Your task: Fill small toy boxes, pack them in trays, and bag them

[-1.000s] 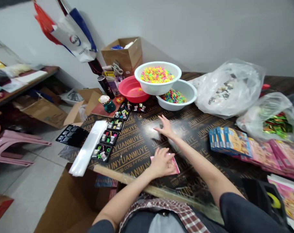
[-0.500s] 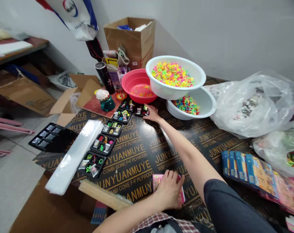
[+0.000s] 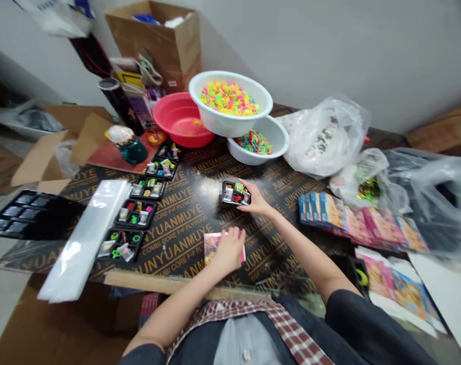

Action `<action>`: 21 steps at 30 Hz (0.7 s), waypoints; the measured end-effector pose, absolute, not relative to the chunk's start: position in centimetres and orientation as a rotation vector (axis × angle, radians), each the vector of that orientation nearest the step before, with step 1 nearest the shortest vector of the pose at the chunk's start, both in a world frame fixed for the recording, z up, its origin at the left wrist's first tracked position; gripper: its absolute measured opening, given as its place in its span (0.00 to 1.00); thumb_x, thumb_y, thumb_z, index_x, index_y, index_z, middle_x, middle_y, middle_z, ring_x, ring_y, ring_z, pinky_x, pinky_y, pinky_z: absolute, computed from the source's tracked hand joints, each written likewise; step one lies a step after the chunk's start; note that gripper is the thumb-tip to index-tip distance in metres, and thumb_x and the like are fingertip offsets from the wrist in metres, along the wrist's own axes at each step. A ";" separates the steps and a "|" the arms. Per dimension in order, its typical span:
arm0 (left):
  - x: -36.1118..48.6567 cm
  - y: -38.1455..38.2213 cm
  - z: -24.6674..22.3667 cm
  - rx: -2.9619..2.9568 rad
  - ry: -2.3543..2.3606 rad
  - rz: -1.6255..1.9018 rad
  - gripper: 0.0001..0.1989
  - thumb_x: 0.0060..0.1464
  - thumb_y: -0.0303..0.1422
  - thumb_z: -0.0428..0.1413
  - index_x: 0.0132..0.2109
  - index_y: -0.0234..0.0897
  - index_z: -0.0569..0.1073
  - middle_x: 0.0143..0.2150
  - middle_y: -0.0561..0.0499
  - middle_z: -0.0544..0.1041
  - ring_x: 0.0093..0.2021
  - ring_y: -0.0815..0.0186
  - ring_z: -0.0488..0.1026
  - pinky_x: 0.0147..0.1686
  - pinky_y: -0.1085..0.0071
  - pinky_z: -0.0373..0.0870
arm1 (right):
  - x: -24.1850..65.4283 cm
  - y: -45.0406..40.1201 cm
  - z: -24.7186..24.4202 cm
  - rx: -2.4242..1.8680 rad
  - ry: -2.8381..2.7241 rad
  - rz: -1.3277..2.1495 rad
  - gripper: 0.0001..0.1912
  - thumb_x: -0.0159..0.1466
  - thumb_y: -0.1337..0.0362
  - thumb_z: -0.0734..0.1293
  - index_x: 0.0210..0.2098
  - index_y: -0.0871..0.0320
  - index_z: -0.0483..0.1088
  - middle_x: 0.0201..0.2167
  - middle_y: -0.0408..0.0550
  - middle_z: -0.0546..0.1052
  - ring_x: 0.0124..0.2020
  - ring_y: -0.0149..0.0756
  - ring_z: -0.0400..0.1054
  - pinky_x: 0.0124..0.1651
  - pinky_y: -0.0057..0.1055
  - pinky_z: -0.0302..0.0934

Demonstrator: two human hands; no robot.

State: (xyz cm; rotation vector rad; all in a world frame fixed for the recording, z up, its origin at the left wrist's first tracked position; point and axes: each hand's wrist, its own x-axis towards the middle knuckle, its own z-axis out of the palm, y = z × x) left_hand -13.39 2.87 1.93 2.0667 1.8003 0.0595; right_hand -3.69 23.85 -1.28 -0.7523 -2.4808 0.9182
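My right hand [image 3: 258, 199] grips the right end of a small black compartment tray [image 3: 230, 193], just above the middle of the table. Small packets and green and red plastic pieces sit in its compartments. Closer to me, my left hand [image 3: 229, 252] is closed over a flat pink printed box [image 3: 211, 243], fingers along its far edge; the hand covers much of it. To the left, several similar filled black trays [image 3: 118, 246] form a row running away from me, beside a stack of clear plastic sleeves [image 3: 86, 238].
Behind the trays stand a red basin [image 3: 173, 114] and two pale basins of colourful plastic pieces, the upper basin [image 3: 234, 121] resting on the lower basin [image 3: 281, 134]. Blue and pink boxes [image 3: 329, 210] line the right side, near plastic bags [image 3: 321, 147]. Stacked empty black trays [image 3: 29, 215] lie far left.
My right hand has drawn a filled black tray from the far end of the row toward me and to the right. My left hand stays on the pink box. The view has turned right.
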 end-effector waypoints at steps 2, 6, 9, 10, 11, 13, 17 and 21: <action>-14.4 2.2 1.8 2.114 1.827 0.115 0.45 0.35 0.26 0.65 0.63 0.28 0.62 0.53 0.33 0.70 0.51 0.45 0.68 0.50 0.50 0.66 | 0.8 21.4 -0.7 -0.813 -2.473 0.903 0.52 0.49 0.52 0.77 0.69 0.53 0.56 0.61 0.57 0.68 0.60 0.56 0.61 0.65 0.54 0.52; -15.9 1.6 1.0 2.124 1.832 0.304 0.41 0.35 0.25 0.63 0.61 0.34 0.63 0.51 0.38 0.68 0.51 0.46 0.67 0.50 0.51 0.67 | 7.7 16.1 0.3 -0.942 -2.454 0.871 0.49 0.51 0.53 0.76 0.69 0.50 0.56 0.63 0.56 0.66 0.62 0.56 0.59 0.65 0.56 0.51; -15.8 1.8 0.6 2.100 1.736 0.526 0.39 0.37 0.27 0.63 0.59 0.39 0.62 0.50 0.43 0.66 0.51 0.51 0.67 0.51 0.54 0.68 | 10.8 12.8 1.0 -0.998 -2.447 0.836 0.48 0.52 0.55 0.75 0.69 0.48 0.55 0.63 0.56 0.65 0.63 0.55 0.58 0.66 0.57 0.50; -15.5 1.9 0.6 2.097 1.686 0.613 0.38 0.37 0.28 0.63 0.58 0.39 0.62 0.49 0.45 0.66 0.51 0.52 0.67 0.51 0.54 0.68 | 11.5 11.9 1.2 -1.010 -2.445 0.819 0.48 0.53 0.56 0.75 0.69 0.48 0.54 0.63 0.56 0.64 0.63 0.55 0.58 0.66 0.58 0.50; -15.0 2.0 0.5 2.094 1.636 0.696 0.37 0.37 0.29 0.63 0.57 0.40 0.61 0.48 0.46 0.66 0.50 0.52 0.68 0.51 0.55 0.69 | 12.1 11.1 1.5 -1.021 -2.442 0.802 0.48 0.53 0.56 0.75 0.69 0.47 0.54 0.63 0.56 0.64 0.64 0.56 0.57 0.66 0.58 0.50; -13.8 2.2 0.3 2.084 1.544 0.835 0.36 0.37 0.31 0.65 0.55 0.40 0.61 0.48 0.46 0.66 0.50 0.53 0.68 0.50 0.55 0.70 | 13.1 10.0 1.8 -1.037 -2.428 0.786 0.49 0.53 0.57 0.75 0.70 0.47 0.53 0.63 0.56 0.63 0.64 0.56 0.56 0.66 0.58 0.50; -11.3 2.4 -0.1 2.046 1.412 0.964 0.41 0.37 0.35 0.67 0.58 0.39 0.59 0.52 0.44 0.67 0.53 0.53 0.70 0.52 0.55 0.70 | 14.8 8.3 2.3 -1.037 -2.410 0.800 0.50 0.53 0.58 0.75 0.70 0.48 0.52 0.63 0.57 0.62 0.64 0.56 0.56 0.66 0.58 0.50; -9.4 3.0 -0.3 2.031 1.368 0.916 0.53 0.36 0.40 0.70 0.66 0.40 0.53 0.61 0.40 0.66 0.61 0.48 0.67 0.61 0.48 0.64 | 16.4 7.1 2.5 -0.991 -2.443 0.769 0.48 0.54 0.60 0.73 0.70 0.50 0.53 0.62 0.58 0.63 0.63 0.56 0.58 0.65 0.57 0.52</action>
